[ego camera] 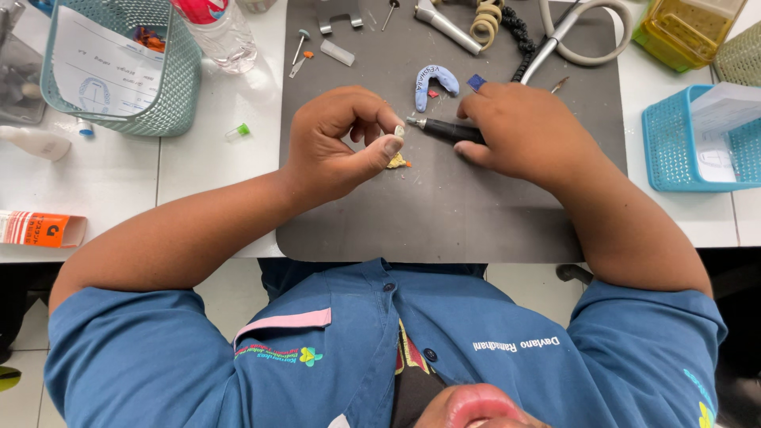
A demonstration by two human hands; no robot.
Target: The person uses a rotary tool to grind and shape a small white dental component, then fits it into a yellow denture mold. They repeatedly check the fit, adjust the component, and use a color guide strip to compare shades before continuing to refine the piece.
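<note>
My left hand [341, 143] pinches a tiny whitish piece [399, 131] between thumb and forefinger, above a grey work mat [444, 214]. My right hand [527, 131] grips a black rotary handpiece [448, 131] lying almost flat, its metal tip just right of the whitish piece. A small yellowish lump [396, 162] lies on the mat under my left thumb. A blue arch-shaped dental piece [434, 79] rests on the mat behind both hands.
A teal basket [170, 95] with paper stands at the back left beside a clear bottle [222, 36]. At the right are a blue basket [674, 147] and a yellow box [686, 28]. Hoses [590, 36], burs [301, 43] and a green-capped vial [237, 131] lie around.
</note>
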